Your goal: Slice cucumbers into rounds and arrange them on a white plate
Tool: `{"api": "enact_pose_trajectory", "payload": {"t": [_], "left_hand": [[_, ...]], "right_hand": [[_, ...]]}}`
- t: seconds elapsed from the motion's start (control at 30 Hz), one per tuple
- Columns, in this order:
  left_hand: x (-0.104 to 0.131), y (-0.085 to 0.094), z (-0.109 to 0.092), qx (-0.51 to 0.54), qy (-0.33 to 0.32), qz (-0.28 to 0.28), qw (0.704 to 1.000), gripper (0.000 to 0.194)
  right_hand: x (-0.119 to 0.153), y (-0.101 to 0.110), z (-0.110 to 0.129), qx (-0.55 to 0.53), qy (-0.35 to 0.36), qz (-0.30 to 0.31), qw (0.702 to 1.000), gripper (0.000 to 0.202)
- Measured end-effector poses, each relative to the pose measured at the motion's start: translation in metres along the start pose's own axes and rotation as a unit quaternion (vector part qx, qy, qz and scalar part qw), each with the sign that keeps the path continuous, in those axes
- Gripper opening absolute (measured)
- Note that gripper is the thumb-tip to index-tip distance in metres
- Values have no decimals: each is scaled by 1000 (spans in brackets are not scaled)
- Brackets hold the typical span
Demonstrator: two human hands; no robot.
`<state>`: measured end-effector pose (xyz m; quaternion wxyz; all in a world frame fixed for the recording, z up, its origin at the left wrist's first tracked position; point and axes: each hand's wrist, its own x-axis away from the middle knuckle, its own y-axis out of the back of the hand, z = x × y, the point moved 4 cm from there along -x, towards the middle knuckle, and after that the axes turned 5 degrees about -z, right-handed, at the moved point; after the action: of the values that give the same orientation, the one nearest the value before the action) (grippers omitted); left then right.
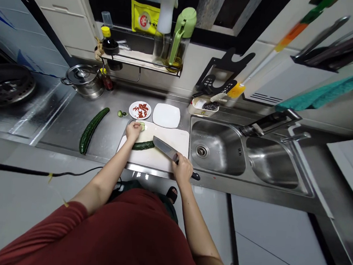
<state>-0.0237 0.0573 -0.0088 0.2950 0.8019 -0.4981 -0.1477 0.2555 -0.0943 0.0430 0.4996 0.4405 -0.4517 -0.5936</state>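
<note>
My right hand (182, 168) grips the black handle of a kitchen knife (165, 148). The blade points up and left, its tip close to the cut end of a cucumber piece (142, 145) on the white cutting board (158, 160). At the board's upper left, my left hand (133, 131) has its fingers closed at some pale green cucumber slices (142, 126); how many it pinches is hard to see. A whole cucumber (92, 131) lies on the steel counter to the left. Beyond the board are a plate of chopped red pieces (131, 111) and a white square plate (166, 116).
Small cucumber ends (120, 113) lie beside the round plate. A lidded steel pot (83, 81) stands at the back left. To the right of the board is a double sink (219, 171). A wall shelf (139, 63) carrying bottles hangs above the counter.
</note>
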Motion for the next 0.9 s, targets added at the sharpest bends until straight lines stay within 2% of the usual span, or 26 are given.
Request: {"api": "enact_pose_trajectory", "payload": {"t": [0.17, 0.47, 0.73, 0.9], "left_hand": [[-7, -7, -5, 14, 13, -19, 1000, 24], [-13, -8, -14, -100, -34, -24, 994, 24], [-13, -11, -15, -129, -76, -15, 989, 24], [-12, -12, -18, -179, -116, -33, 977, 20]], "right_hand": [[-1, -4, -3, -20, 2, -2, 1000, 41], [-2, -8, -2, -40, -9, 7, 999, 40], [-2, -12, -3, -48, -18, 17, 999, 42], [-4, -11, -2, -51, -22, 18, 998, 42]]}}
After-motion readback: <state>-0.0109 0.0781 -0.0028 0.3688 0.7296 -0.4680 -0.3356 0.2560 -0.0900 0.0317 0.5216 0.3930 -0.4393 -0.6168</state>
